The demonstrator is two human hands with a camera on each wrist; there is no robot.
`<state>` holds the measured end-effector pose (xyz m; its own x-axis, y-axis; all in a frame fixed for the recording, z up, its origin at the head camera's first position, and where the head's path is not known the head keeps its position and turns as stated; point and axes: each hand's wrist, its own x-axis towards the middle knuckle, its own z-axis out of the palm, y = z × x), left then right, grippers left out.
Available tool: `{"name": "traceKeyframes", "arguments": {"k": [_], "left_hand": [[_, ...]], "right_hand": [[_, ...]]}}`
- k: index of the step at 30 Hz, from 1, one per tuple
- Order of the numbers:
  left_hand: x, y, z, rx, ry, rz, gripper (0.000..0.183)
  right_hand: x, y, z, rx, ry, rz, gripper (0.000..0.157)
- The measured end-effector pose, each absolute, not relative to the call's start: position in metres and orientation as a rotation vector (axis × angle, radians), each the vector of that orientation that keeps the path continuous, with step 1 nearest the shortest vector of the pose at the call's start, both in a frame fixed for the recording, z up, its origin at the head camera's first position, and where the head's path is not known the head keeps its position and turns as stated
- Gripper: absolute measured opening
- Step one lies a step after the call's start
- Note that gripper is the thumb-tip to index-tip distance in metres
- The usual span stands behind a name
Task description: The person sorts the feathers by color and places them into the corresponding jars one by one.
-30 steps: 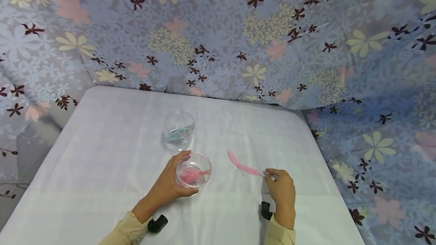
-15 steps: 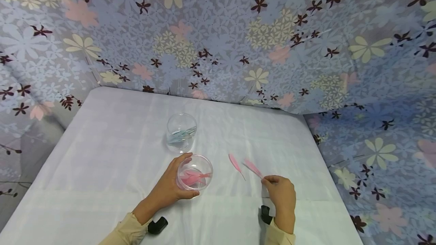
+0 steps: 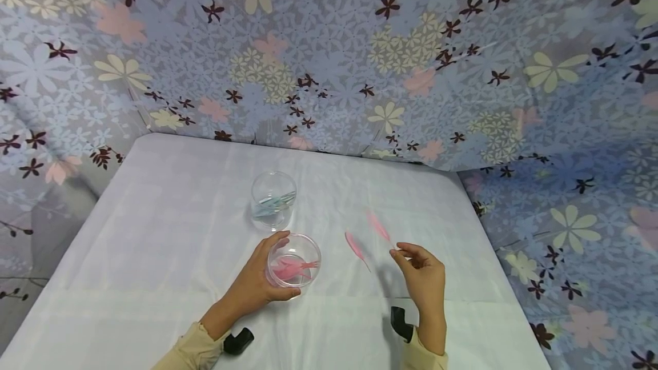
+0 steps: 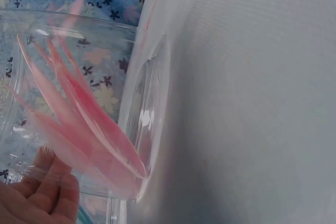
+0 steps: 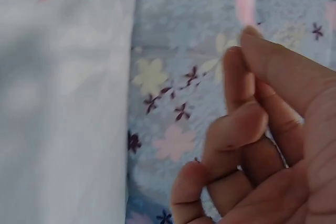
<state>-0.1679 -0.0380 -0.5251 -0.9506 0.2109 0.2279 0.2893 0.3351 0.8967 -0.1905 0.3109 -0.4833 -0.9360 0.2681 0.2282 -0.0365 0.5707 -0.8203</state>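
My left hand [image 3: 259, 270] grips a clear round cup [image 3: 307, 242] from its left side, fingers behind and thumb in front. Several pink feathers [image 4: 86, 116] lie inside the cup, quills leaning toward the rim in the left wrist view. Between thumb and forefinger my right hand [image 3: 422, 278] pinches one pink feather [image 3: 378, 225] by its quill end, tip pointing up and away. In the right wrist view that feather [image 5: 245, 3] rises above the fingertips, the other fingers curled loosely. A loose pink feather [image 3: 354, 244] lies on the white cloth between the cup and my right hand.
Behind the held cup stands a second clear cup [image 3: 272, 179] with several light blue feathers [image 3: 275, 204] in it. A white cloth [image 3: 180, 198] covers the table. Floral fabric [image 3: 329, 61] hangs behind and at both sides. A black wrist device [image 3: 401, 323] sits at each sleeve.
The two pink feathers at my right hand were close together and are now apart: one lies on the cloth, the other is raised in my right hand. My left hand and the cup stay put.
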Motion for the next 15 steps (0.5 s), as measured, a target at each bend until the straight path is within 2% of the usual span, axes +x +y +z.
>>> {"name": "traceKeyframes", "arguments": {"k": [5,15], "left_hand": [[-0.168,-0.038,-0.526,-0.473,-2.499,-1.698,0.112],[-0.168,-0.037,-0.524,-0.462,-2.513,-1.713,0.113]], "right_hand": [[-0.193,0.302,-0.469,-0.088,-2.334,1.372,0.007],[-0.199,0.287,-0.435,0.12,-2.126,1.571,0.01]]}}
